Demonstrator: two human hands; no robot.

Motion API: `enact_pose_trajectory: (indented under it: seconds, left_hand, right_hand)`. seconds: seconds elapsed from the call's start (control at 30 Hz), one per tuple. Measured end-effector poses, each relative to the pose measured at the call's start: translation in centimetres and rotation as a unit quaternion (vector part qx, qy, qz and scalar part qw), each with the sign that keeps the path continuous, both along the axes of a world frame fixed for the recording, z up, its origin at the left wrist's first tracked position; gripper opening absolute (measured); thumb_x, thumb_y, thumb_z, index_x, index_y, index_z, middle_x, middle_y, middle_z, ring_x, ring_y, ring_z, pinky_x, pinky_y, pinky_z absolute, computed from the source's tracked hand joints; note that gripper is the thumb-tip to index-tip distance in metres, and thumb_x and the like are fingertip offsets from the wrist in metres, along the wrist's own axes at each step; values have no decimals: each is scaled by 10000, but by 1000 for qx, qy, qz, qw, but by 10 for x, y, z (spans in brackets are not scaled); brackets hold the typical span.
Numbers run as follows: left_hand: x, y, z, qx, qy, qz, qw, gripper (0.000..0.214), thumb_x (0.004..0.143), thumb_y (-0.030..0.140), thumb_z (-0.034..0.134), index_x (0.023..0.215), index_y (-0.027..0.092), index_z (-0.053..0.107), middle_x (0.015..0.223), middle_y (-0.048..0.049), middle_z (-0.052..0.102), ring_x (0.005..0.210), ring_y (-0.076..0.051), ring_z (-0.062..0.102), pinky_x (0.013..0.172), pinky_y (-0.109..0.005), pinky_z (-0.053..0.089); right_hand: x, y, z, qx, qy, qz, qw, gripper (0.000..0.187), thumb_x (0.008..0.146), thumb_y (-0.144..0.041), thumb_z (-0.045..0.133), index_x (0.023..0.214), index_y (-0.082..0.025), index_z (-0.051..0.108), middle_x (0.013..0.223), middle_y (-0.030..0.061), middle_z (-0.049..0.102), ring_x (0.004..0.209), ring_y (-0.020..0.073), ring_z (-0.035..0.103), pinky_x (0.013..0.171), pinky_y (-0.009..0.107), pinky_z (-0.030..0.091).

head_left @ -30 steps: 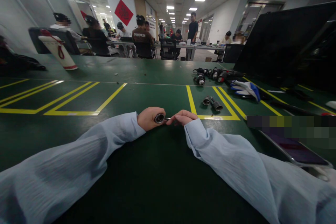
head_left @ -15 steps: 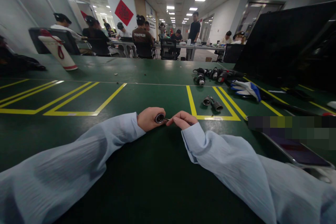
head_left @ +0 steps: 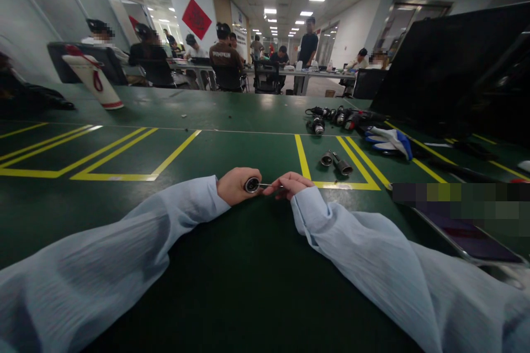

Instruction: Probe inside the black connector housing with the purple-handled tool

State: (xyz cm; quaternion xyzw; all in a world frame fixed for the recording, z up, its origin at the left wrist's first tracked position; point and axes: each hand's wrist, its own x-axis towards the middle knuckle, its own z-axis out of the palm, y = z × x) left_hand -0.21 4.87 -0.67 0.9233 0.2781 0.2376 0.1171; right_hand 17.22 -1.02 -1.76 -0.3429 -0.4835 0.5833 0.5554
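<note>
My left hand (head_left: 237, 184) is closed around a hole saw (head_left: 251, 185), a dark metal cup whose round, bright-rimmed open end faces me. From its side a thin metal rod (head_left: 265, 185) that looks like a hex key reaches across to my right hand (head_left: 290, 183). The fingers of that hand are closed in a pinch on the rod's far end. Whether the rod sits in the hole saw or only touches it, I cannot tell. Beyond the right hand, two more hole saws (head_left: 342, 165) lie inside a yellow taped outline on the green table (head_left: 248, 149).
Power tools with cords (head_left: 331, 117) lie farther back at right, beside blue-and-white gloves (head_left: 387, 140). A phone-like device (head_left: 472, 237) lies near my right sleeve. A large black screen (head_left: 447, 60) stands at right, a white tumbler (head_left: 93, 78) at left. People work at tables beyond.
My right hand has shifted slightly to the right, away from the left, and more of the thin rod shows between them. The left hand keeps its grip on the hole saw.
</note>
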Motion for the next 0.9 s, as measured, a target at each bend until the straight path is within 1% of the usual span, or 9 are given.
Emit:
enact_pose_trajectory:
  seconds: [0.13, 0.23, 0.3, 0.43, 0.53, 0.6, 0.7, 0.8, 0.9]
  left_hand:
    - [0, 0, 0, 5, 3, -6, 1000, 216, 738, 342, 521, 654, 143, 514, 596, 3, 532, 536, -101, 491, 500, -198, 375]
    - [-1, 0, 0, 5, 6, -8, 1000, 213, 738, 341, 519, 650, 148, 512, 593, 7, 530, 535, -99, 488, 502, -196, 377]
    - [-1, 1, 0, 4, 3, -8, 1000, 209, 733, 341, 524, 651, 149, 512, 591, 9, 530, 533, -98, 486, 501, -195, 377]
    - [-1, 1, -1, -1, -9, -6, 1000, 201, 724, 334, 536, 657, 146, 513, 597, 9, 532, 534, -96, 488, 502, -194, 378]
    - [-1, 0, -1, -4, -12, -9, 1000, 204, 720, 332, 540, 650, 143, 511, 591, 9, 528, 529, -96, 486, 500, -196, 374]
    - [0, -1, 0, -5, -12, -8, 1000, 207, 718, 333, 540, 644, 143, 506, 584, 11, 521, 524, -96, 482, 496, -196, 371]
    - [0, -1, 1, -6, -8, 0, 1000, 210, 717, 337, 543, 639, 147, 501, 580, 16, 515, 521, -95, 479, 492, -194, 366]
    - [0, -1, 1, -5, 2, 1, 1000, 201, 726, 332, 538, 649, 149, 508, 591, 15, 522, 530, -95, 485, 500, -193, 371]
    - [0, 0, 0, -4, 4, -6, 1000, 195, 734, 328, 532, 655, 150, 512, 592, 15, 523, 529, -95, 485, 500, -191, 371]
  right_hand:
    - [0, -8, 4, 69, -109, -49, 990, 157, 728, -270, 529, 625, -185, 612, 648, 27, 682, 676, 150, 581, 611, 273, 438]
    - [2, -11, 6, 94, -170, -53, 979, 169, 747, -273, 517, 662, -188, 635, 686, 27, 679, 727, 158, 580, 649, 289, 440]
    - [2, -11, 6, 83, -157, -46, 983, 168, 743, -268, 517, 653, -185, 631, 700, 28, 688, 727, 156, 585, 647, 286, 447]
    - [0, -6, 3, 31, -64, -27, 997, 143, 704, -256, 533, 609, -175, 603, 637, 32, 693, 630, 138, 587, 581, 257, 449]
    - [-2, -2, 0, 8, -23, -19, 1000, 135, 679, -264, 542, 589, -173, 585, 593, 30, 688, 588, 139, 597, 542, 247, 434]
    - [-2, -2, -1, 4, -11, -18, 1000, 135, 672, -279, 547, 589, -177, 577, 587, 31, 686, 587, 143, 601, 533, 246, 426]
    - [-2, -4, 0, 32, -32, -29, 999, 155, 695, -294, 536, 600, -180, 581, 599, 31, 681, 608, 143, 593, 552, 251, 427]
    - [0, -9, 3, 70, -105, -45, 991, 164, 730, -284, 523, 631, -181, 604, 638, 28, 679, 660, 144, 585, 589, 259, 434]
    - [1, -11, 6, 79, -145, -41, 985, 160, 741, -272, 523, 652, -182, 621, 663, 25, 681, 687, 147, 584, 609, 264, 437]
